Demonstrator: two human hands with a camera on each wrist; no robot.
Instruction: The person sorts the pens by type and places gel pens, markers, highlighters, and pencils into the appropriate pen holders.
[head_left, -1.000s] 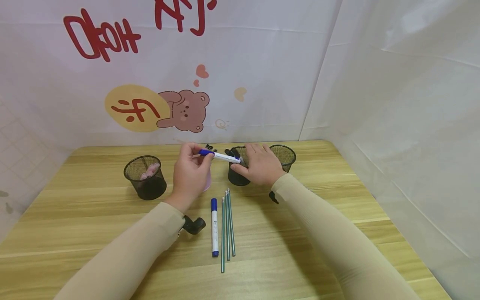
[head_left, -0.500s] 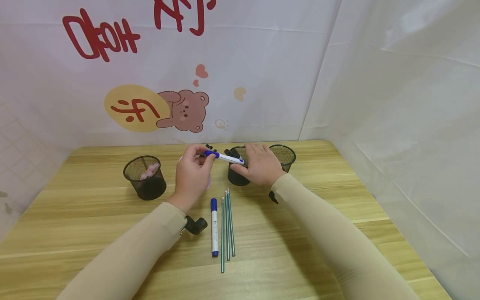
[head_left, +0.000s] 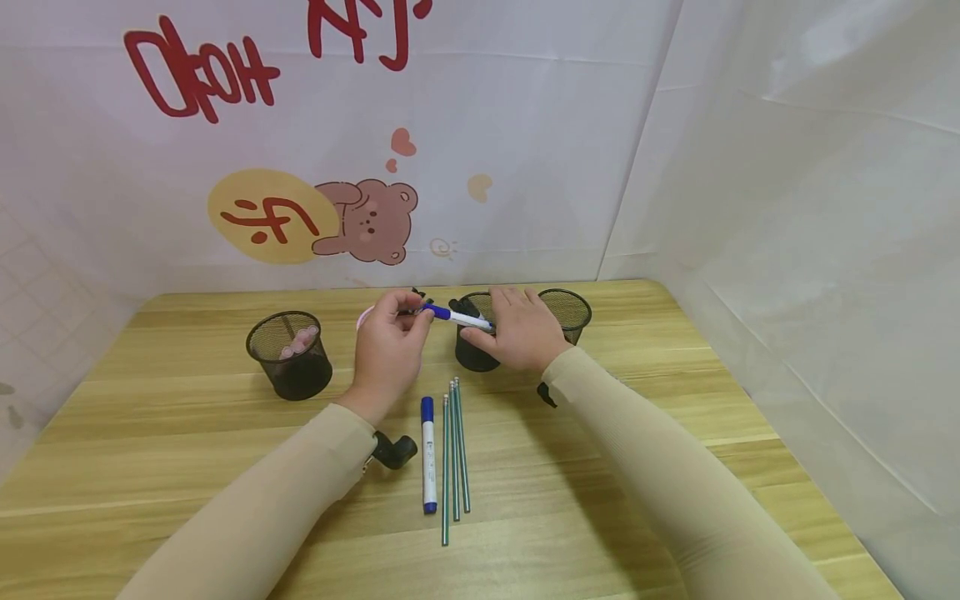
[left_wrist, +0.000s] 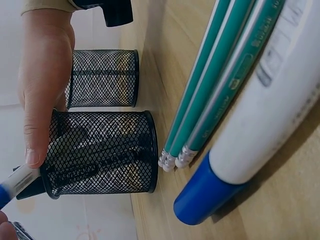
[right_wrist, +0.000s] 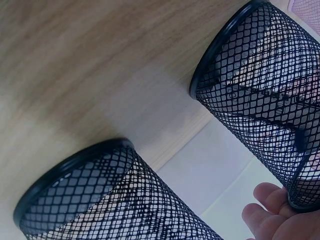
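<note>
Marker (head_left: 467, 319), white with blue cap, pinched near the cap between thumb and fingers of the left hand (head_left: 390, 350). Held aslant above the table (head_left: 112, 467), at two o'clock from the left hand, white end pointing just past three o'clock to the mouth of the middle cup (head_left: 476, 354). In the left wrist view, white end right by the right thumb at the cup's rim; impossible to tell touch from slight gap.

Right hand (head_left: 521, 329) laid over the three o'clock side of the middle cup, thumb at the near side, fingers at the far side, grasping the cup by its rim. Cup upright, with black pens (head_left: 459, 307) leaning inside and showing at ten o'clock.

Between two and three o'clock from the right hand, right cup (head_left: 570, 313), upright, partly covered by the hand. At nine o'clock from the left hand, left cup (head_left: 298, 379), upright, with pink things (head_left: 300, 342) inside. At eleven, pink cup (right_wrist: 307, 11), mostly hidden in the head view.

At five o'clock from the left hand, second marker (head_left: 429, 454) lying flat, cap toward twelve. Near it at three o'clock, three green pencils (left_wrist: 230, 87) lying side by side, eraser ends toward twelve.
</note>
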